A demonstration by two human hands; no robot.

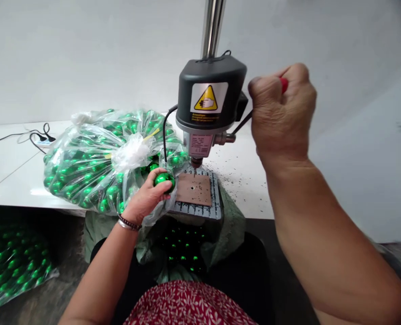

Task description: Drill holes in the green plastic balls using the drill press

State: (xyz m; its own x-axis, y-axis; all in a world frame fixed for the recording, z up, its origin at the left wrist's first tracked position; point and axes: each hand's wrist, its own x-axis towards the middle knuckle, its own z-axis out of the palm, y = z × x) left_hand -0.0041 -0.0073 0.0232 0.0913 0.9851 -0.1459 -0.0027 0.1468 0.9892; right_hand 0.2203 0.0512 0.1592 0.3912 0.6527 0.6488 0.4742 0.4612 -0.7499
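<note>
A shiny green ball (162, 179) is pinched between the thumb and fingers of my left hand (149, 192), just left of the drill press base. My right hand (282, 108) is wrapped around the red-knobbed lever (244, 121) at the right side of the drill press (212, 88). Under the drill chuck (196, 161) lies a brown square board (200, 192) with a small hole in it. The board rests on the slotted metal base (216, 198). The ball is apart from the drill bit.
A clear plastic bag of green balls (95, 176) stands on the white table (248, 194), left of the press. Another bag of balls (14, 262) lies lower left. Green cloth (232, 225) hangs below the base, with more balls under it. Dark shavings surround the base. A power strip (44, 143) sits behind.
</note>
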